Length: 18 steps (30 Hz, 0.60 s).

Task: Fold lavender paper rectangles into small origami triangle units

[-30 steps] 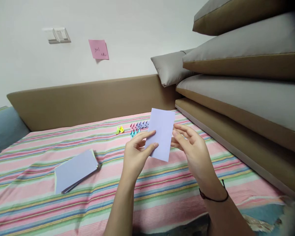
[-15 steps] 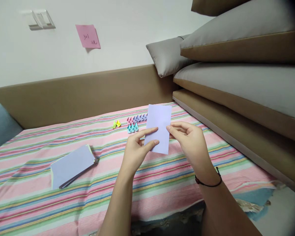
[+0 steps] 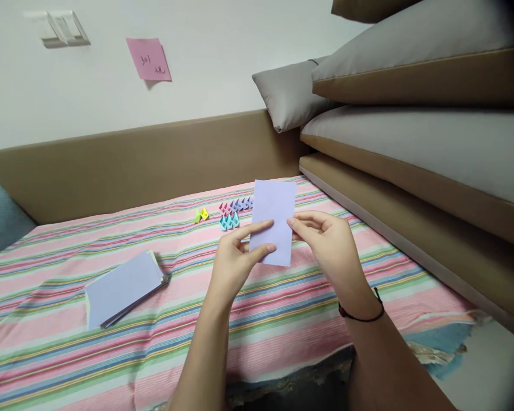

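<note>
I hold a small lavender paper sheet (image 3: pixel 274 220) upright above the striped bedsheet (image 3: pixel 282 319). My left hand (image 3: pixel 235 265) pinches its lower left edge between thumb and forefinger. My right hand (image 3: pixel 329 245), with a black band at the wrist, pinches the sheet's right edge. Behind the sheet lie several small folded paper pieces (image 3: pixel 235 210) in pink, purple and blue, and a yellow-green one (image 3: pixel 200 215) stands a little to their left.
A stack of coloured paper (image 3: pixel 124 288) with a lavender top sheet lies at the left on the bedsheet. A brown headboard (image 3: pixel 132 162) runs along the wall. Grey-and-brown cushions (image 3: pixel 411 131) are piled at the right. A pink note (image 3: pixel 148 59) is stuck on the wall.
The view has tilted down and shifted slightly. My right hand has closed its fingers onto the sheet's right edge; a second ago they were just apart from it.
</note>
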{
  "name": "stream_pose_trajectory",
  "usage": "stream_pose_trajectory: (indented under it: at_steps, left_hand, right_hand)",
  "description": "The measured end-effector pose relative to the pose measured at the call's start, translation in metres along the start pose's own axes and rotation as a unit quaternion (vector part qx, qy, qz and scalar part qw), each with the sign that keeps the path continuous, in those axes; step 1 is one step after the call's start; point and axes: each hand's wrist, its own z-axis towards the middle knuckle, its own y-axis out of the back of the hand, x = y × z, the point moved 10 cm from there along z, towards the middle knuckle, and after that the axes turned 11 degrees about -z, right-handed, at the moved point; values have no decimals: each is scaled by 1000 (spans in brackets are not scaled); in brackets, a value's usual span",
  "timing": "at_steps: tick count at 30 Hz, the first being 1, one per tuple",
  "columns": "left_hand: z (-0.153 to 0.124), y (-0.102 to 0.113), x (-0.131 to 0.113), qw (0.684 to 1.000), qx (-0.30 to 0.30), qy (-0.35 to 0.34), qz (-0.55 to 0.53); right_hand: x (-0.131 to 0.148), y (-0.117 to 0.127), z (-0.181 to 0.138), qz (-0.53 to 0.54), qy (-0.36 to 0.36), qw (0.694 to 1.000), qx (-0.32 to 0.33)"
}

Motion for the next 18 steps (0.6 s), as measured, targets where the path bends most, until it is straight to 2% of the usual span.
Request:
stream_pose_trajectory:
  at_steps: [14, 16, 18]
  left_hand:
    - [1, -5, -2, 999, 31, -18, 5]
    - [1, -5, -8, 999, 22, -44, 6]
    - [-1, 2, -20, 995, -17, -102, -10]
  right_hand:
    - [2, -5, -1, -6, 10, 1000, 25]
    - [8, -9, -3, -36, 39, 998, 43]
    - [19, -16, -9, -84, 87, 990, 66]
